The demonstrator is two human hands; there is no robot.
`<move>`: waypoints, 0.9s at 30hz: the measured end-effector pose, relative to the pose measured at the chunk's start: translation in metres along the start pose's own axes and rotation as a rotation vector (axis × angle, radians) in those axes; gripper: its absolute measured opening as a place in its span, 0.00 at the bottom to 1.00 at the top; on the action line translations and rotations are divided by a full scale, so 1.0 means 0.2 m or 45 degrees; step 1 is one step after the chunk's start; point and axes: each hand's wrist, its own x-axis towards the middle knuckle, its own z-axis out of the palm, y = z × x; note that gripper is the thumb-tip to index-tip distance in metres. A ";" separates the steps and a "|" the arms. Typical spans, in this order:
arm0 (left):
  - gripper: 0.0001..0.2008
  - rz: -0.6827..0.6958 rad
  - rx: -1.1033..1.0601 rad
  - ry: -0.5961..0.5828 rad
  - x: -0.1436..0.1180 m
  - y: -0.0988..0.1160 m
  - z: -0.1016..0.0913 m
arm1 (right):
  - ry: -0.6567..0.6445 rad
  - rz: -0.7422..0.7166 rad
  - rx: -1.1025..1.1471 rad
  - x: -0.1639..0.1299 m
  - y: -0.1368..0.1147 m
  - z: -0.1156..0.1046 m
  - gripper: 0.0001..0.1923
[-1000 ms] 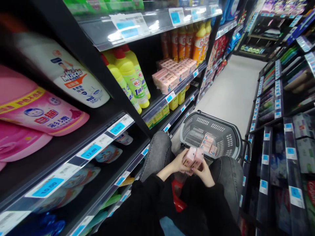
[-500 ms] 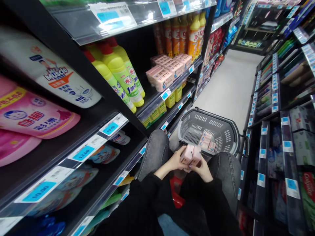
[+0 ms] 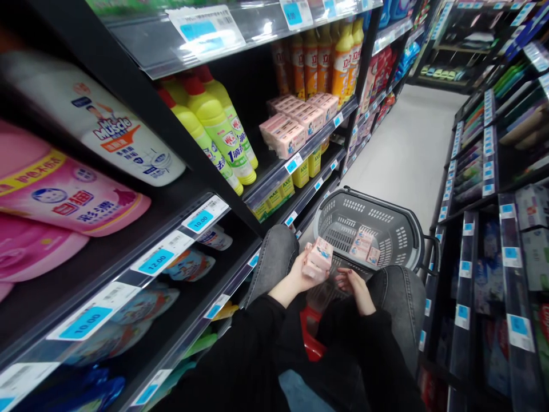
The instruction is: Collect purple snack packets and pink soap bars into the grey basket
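pinched between the fingers and thumb of your left hand (image 3: 300, 276) is a small pink pack (image 3: 319, 257), tilted, with its printed side toward the basket (image 3: 412, 224). you cannot tell how many pieces make it up. taking that pack as the middle of the dial, your right hand (image 3: 354, 282) sits at 4 o'clock, just beside the pack but apart from it, its fingers loosely bent and holding nothing you can make out.

the grey basket stands between 2 and 3 o'clock, just past your knees, and inside it, near 3 o'clock, a few more pink boxes (image 3: 361, 242) lie together toward its near side. your left knee (image 3: 275, 254) is at 9 o'clock and your right knee (image 3: 398, 289) between 3 and 4. something red (image 3: 312, 337) shows at 6 o'clock, between your legs.

up on the shelf, just short of 12 o'clock, is a row of pink packs (image 3: 295, 123), with orange bottles (image 3: 342, 63) behind them, a little past 12. at 11 o'clock, one shelf lower, you have yellow boxes (image 3: 302, 174). between 10 and 11 lean yellow bottles (image 3: 227, 134) with red caps. a white bottle (image 3: 115, 129) is at 10, and a pink bottle (image 3: 68, 197) just above 9.
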 end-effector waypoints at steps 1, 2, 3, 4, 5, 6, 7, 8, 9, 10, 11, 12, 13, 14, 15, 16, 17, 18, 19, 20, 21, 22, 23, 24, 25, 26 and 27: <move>0.18 0.034 -0.043 0.025 0.01 0.01 -0.01 | 0.003 0.015 -0.022 0.00 -0.01 0.00 0.36; 0.17 0.066 -0.079 0.049 0.01 0.01 -0.01 | 0.004 0.029 -0.045 -0.01 -0.02 0.01 0.35; 0.16 0.090 -0.105 0.068 0.02 0.02 -0.02 | 0.003 0.039 -0.068 -0.01 -0.02 0.01 0.35; 0.16 0.107 -0.121 0.083 0.02 0.02 -0.03 | 0.001 0.046 -0.088 -0.01 -0.02 0.01 0.34; 0.16 0.115 -0.127 0.092 0.02 0.02 -0.03 | -0.002 0.049 -0.104 -0.02 -0.03 0.02 0.34; 0.16 0.119 -0.124 0.098 0.02 0.02 -0.03 | -0.005 0.050 -0.117 -0.02 -0.03 0.02 0.33; 0.16 0.122 -0.113 0.100 0.02 0.02 -0.03 | -0.006 0.048 -0.127 -0.02 -0.03 0.02 0.33; 0.17 0.128 -0.094 0.098 0.02 0.02 -0.03 | -0.006 0.046 -0.134 -0.01 -0.02 0.03 0.33; 0.17 0.135 -0.066 0.093 0.02 0.02 -0.03 | -0.002 0.043 -0.140 -0.01 -0.02 0.03 0.33; 0.18 0.145 -0.030 0.086 0.03 0.01 -0.03 | 0.007 0.038 -0.144 -0.01 -0.01 0.03 0.33; 0.18 0.162 0.014 0.077 0.03 0.01 -0.03 | 0.020 0.031 -0.146 0.00 0.00 0.02 0.33; 0.19 0.183 0.065 0.066 0.04 0.00 -0.03 | 0.038 0.022 -0.145 0.00 0.01 0.02 0.33; 0.20 0.211 0.123 0.056 0.04 -0.01 -0.03 | 0.060 0.011 -0.142 0.01 0.01 0.01 0.34; 0.21 0.244 0.188 0.045 0.05 -0.02 -0.03 | 0.083 -0.002 -0.136 0.01 0.02 0.01 0.34; 0.22 0.284 0.257 0.034 0.06 -0.03 -0.03 | 0.103 -0.017 -0.126 0.02 0.02 0.01 0.35; 0.23 0.325 0.332 0.021 0.06 -0.04 -0.03 | 0.117 -0.034 -0.113 0.02 0.02 0.00 0.35; 0.24 0.362 0.414 0.003 0.06 -0.06 -0.03 | 0.120 -0.053 -0.096 0.02 0.02 0.00 0.36; 0.26 0.393 0.499 -0.021 0.06 -0.07 -0.03 | 0.112 -0.074 -0.078 0.02 0.01 0.00 0.37; 0.28 0.420 0.583 -0.053 0.05 -0.08 -0.03 | 0.093 -0.096 -0.060 0.01 0.01 0.00 0.36; 0.30 0.441 0.665 -0.090 0.05 -0.09 -0.03 | 0.066 -0.118 -0.042 0.00 -0.01 0.01 0.36; 0.33 0.460 0.740 -0.128 0.04 -0.10 -0.02 | 0.034 -0.137 -0.025 -0.01 -0.02 0.01 0.35; 0.34 0.478 0.807 -0.167 0.02 -0.10 -0.02 | 0.001 -0.154 -0.009 -0.02 -0.03 0.02 0.33; 0.36 0.502 0.863 -0.203 0.01 -0.10 -0.01 | -0.027 -0.169 0.004 -0.03 -0.04 0.02 0.32; 0.37 0.530 0.909 -0.234 0.00 -0.10 0.00 | -0.050 -0.180 0.014 -0.04 -0.05 0.02 0.32; 0.39 0.558 0.946 -0.260 -0.02 -0.09 0.01 | -0.070 -0.192 0.025 -0.05 -0.06 0.02 0.32; 0.40 0.583 0.974 -0.283 -0.03 -0.09 0.02 | -0.084 -0.206 0.036 -0.06 -0.07 0.02 0.33; 0.41 0.603 0.992 -0.301 -0.04 -0.08 0.03 | -0.097 -0.224 0.049 -0.07 -0.07 0.02 0.34</move>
